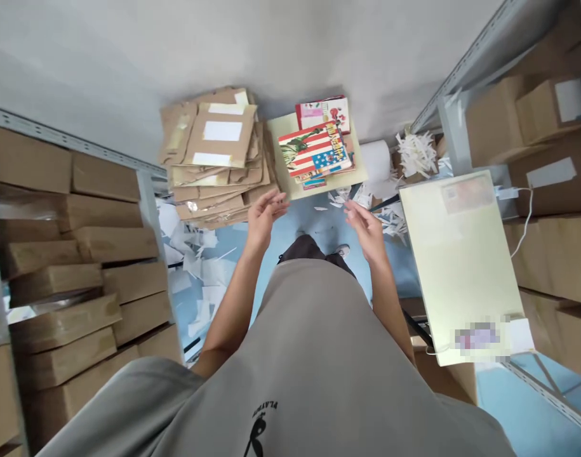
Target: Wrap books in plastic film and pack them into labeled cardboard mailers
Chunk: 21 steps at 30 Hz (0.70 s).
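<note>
My left hand is held out with its fingers apart, near the front right edge of a stack of flattened cardboard that bears white labels. My right hand is raised over the floor, its fingers stretched and nothing in them. Beyond and between the hands, a pale yellow board carries a small pile of magazines. On top lies a magazine with red and white stripes and a green statue. Behind it sits another one with a red edge and pink patch.
Cardboard boxes fill the shelves at left, and more boxes stand at right. A pale yellow table with a white cable is on my right. Paper scraps litter the blue floor. A white roll stands beside shredded paper.
</note>
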Each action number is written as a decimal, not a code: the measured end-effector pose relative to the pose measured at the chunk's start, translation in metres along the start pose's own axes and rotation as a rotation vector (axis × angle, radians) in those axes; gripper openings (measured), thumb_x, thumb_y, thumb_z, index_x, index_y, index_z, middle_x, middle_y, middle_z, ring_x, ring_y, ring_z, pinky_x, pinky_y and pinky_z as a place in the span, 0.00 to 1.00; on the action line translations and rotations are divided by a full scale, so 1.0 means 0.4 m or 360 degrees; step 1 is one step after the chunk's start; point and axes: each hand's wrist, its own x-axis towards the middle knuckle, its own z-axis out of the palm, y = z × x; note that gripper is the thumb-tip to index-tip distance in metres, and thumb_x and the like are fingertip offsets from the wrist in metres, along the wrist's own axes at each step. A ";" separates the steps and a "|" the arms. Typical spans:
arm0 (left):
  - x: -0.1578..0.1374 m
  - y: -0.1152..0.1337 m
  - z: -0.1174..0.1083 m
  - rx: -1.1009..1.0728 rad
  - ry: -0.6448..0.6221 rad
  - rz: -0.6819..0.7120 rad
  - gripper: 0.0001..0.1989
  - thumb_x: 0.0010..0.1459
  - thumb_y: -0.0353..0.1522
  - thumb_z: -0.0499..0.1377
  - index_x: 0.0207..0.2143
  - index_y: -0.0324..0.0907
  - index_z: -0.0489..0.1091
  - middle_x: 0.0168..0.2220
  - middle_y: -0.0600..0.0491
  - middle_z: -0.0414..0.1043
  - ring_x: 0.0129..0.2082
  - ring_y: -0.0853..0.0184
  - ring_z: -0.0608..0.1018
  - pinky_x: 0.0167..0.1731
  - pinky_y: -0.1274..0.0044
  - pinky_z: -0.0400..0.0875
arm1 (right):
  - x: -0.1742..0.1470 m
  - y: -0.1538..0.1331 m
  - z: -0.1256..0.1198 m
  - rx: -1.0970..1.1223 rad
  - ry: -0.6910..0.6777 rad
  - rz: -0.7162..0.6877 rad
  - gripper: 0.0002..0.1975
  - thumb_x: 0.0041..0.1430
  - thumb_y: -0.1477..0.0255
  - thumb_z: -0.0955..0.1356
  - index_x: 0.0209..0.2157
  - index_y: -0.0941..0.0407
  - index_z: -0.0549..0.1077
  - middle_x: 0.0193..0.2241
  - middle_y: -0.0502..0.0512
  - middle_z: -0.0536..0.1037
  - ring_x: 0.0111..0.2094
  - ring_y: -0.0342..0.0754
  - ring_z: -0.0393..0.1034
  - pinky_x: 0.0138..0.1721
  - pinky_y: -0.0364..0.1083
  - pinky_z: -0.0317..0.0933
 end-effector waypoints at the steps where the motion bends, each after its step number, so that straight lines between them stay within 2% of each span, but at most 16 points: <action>1: 0.015 -0.003 -0.040 -0.0030 0.0071 0.0015 0.25 0.63 0.45 0.75 0.59 0.46 0.81 0.63 0.40 0.87 0.56 0.52 0.92 0.59 0.60 0.88 | 0.003 -0.006 0.034 -0.0024 -0.0054 0.0002 0.45 0.64 0.31 0.76 0.69 0.48 0.85 0.72 0.63 0.83 0.74 0.67 0.79 0.77 0.65 0.74; 5: 0.079 -0.009 -0.207 -0.0175 0.0280 0.0092 0.25 0.64 0.48 0.75 0.58 0.48 0.80 0.67 0.41 0.85 0.61 0.52 0.90 0.64 0.60 0.87 | 0.043 -0.018 0.194 -0.0098 -0.0232 -0.0003 0.46 0.64 0.29 0.76 0.67 0.49 0.85 0.67 0.64 0.88 0.67 0.65 0.85 0.70 0.64 0.80; 9: 0.127 -0.001 -0.374 -0.0265 0.0305 0.0135 0.25 0.66 0.49 0.75 0.59 0.48 0.80 0.70 0.39 0.83 0.65 0.51 0.88 0.69 0.56 0.84 | 0.160 0.002 0.420 -0.0143 -0.0362 -0.0033 0.48 0.62 0.28 0.75 0.65 0.52 0.85 0.63 0.65 0.90 0.62 0.63 0.88 0.66 0.60 0.83; 11: 0.144 0.003 -0.449 -0.0279 0.0267 0.0140 0.27 0.67 0.50 0.74 0.61 0.48 0.80 0.71 0.38 0.82 0.67 0.49 0.87 0.70 0.55 0.83 | 0.248 0.015 0.541 -0.0187 -0.0343 -0.0083 0.47 0.62 0.28 0.75 0.64 0.52 0.85 0.63 0.64 0.90 0.63 0.61 0.88 0.66 0.59 0.83; 14: 0.178 0.002 -0.538 -0.0290 0.0231 0.0113 0.28 0.66 0.50 0.75 0.62 0.48 0.80 0.73 0.39 0.79 0.70 0.48 0.86 0.71 0.55 0.83 | 0.386 0.021 0.694 -0.0362 -0.0146 -0.0149 0.40 0.68 0.35 0.75 0.61 0.55 0.86 0.62 0.65 0.90 0.64 0.60 0.86 0.68 0.57 0.80; 16: 0.217 0.001 -0.582 -0.0284 0.0247 0.0096 0.28 0.65 0.48 0.76 0.63 0.49 0.81 0.75 0.41 0.77 0.74 0.48 0.82 0.73 0.57 0.81 | 0.460 0.011 0.763 -0.0592 -0.0005 -0.0159 0.31 0.74 0.47 0.75 0.59 0.60 0.87 0.61 0.68 0.90 0.64 0.60 0.86 0.70 0.55 0.77; 18: 0.275 0.003 -0.618 -0.0280 0.0289 0.0126 0.29 0.65 0.45 0.76 0.64 0.48 0.80 0.77 0.41 0.75 0.78 0.47 0.78 0.76 0.58 0.78 | 0.508 -0.005 0.805 -0.0875 0.0081 -0.0139 0.23 0.77 0.58 0.73 0.56 0.63 0.87 0.59 0.72 0.91 0.63 0.61 0.87 0.71 0.55 0.75; 21: 0.397 0.014 -0.674 -0.0168 0.0424 0.0224 0.29 0.64 0.40 0.76 0.64 0.43 0.79 0.80 0.38 0.71 0.84 0.48 0.70 0.83 0.60 0.66 | 0.537 -0.025 0.837 -0.1266 0.0167 -0.0041 0.16 0.78 0.65 0.73 0.53 0.64 0.88 0.58 0.75 0.91 0.64 0.65 0.86 0.71 0.57 0.73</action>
